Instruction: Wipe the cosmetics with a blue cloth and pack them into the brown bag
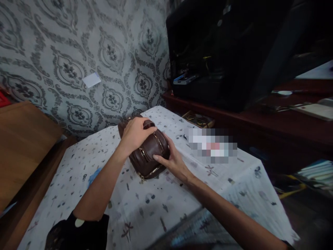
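Observation:
A small brown leather bag with gold-coloured zips rests on the patterned white tablecloth. My left hand reaches over its top, the thumb lying near the short handle and the other fingers curled out of sight behind it. On the right side of the bag, my right hand grips it, thumb across the front and fingers around the edge. A zip runs along the lower front, with metal pulls at its left corner. The bag's far side is hidden.
Right of the bag lies a pixelated item. A blue thing is partly behind my left forearm. A large black screen stands on a dark red cabinet. A brown box-like object borders the left, with patterned wallpaper behind.

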Demonstrator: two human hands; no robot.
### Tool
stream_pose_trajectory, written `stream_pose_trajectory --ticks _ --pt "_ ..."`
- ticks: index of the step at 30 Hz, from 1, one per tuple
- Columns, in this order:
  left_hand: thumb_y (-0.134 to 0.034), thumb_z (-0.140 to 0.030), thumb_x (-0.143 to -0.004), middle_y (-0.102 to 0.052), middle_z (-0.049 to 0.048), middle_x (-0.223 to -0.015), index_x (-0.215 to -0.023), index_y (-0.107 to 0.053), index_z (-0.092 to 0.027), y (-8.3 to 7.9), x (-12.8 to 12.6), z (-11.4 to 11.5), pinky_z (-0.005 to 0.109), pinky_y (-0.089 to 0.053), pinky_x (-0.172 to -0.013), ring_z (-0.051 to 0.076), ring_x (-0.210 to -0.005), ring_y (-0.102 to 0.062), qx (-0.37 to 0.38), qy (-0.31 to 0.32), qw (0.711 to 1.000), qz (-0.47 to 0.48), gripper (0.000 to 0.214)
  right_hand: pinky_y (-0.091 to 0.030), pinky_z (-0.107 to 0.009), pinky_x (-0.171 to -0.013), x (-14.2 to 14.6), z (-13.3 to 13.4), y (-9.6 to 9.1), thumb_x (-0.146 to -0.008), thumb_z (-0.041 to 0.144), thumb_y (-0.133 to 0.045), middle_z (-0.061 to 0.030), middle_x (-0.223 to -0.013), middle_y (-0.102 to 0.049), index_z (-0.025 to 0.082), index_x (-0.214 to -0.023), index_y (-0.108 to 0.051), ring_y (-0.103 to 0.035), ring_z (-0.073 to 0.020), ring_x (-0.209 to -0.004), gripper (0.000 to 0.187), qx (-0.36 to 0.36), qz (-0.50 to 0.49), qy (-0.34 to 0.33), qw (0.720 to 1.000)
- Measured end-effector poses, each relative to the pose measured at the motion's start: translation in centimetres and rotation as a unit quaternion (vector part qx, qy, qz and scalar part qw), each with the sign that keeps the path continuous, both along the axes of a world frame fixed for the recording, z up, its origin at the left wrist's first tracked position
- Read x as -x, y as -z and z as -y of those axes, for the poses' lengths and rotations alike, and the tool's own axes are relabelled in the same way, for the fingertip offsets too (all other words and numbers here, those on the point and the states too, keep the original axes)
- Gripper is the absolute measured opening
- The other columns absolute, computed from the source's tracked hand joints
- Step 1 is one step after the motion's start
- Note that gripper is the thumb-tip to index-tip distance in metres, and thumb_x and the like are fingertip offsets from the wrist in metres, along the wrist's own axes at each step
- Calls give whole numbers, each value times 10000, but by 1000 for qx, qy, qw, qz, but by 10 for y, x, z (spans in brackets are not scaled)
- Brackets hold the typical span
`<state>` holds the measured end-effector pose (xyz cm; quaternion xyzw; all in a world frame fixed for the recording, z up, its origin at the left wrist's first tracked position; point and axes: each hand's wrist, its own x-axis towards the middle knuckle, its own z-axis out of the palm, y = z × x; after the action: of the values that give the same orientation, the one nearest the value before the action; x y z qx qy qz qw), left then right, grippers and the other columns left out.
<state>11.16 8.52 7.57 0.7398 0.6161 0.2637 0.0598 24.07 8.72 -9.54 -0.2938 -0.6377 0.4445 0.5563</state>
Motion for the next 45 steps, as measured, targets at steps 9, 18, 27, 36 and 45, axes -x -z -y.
stream_pose_trajectory --ticks 9,18,27,36,45 --pt "-636 -284 -839 -557 -23 -631 -657 -548 -193 14 -1 3 262 -380 -615 140 -621 -489 -37 -5 996 79 222 -277 -537 -1236 4 -3 5 -793 588 -748 -118 -1565 -401 270 -1540 -319 -371 -312 -1457 918 -22 -1 21 1000" --pt "-633 -271 -844 -609 -20 -638 -660 -569 -193 16 -13 15 269 -399 -616 149 -628 -546 -15 37 999 33 210 -265 -534 -1243 3 -2 3 -780 656 -730 -128 -1558 -406 260 -1532 -328 -363 -307 -1462 940 -27 -7 24 999" --pt "-606 -323 -880 -712 52 -994 -1000 -665 -204 14 18 38 318 -490 -801 213 -912 -641 -43 36 996 68 179 -255 -567 -1241 0 2 2 -792 622 -736 -103 -1612 -349 310 -1566 -276 -326 -319 -1491 954 -13 16 21 1000" --pt "-567 -324 -881 -510 -22 -648 -650 -507 -198 19 32 58 268 -330 -570 137 -601 -483 -17 -38 999 -20 269 -213 -567 -1253 4 2 4 -766 621 -760 -141 -1613 -321 251 -1574 -239 -296 -326 -1500 1030 -24 33 35 999" --pt "-518 -304 -922 -537 4 -708 -675 -527 -195 28 32 59 282 -360 -608 161 -666 -506 -13 -15 1000 6 271 -220 -557 -1252 7 0 7 -781 644 -735 -153 -1601 -330 238 -1571 -241 -303 -334 -1492 1016 -42 32 46 998"
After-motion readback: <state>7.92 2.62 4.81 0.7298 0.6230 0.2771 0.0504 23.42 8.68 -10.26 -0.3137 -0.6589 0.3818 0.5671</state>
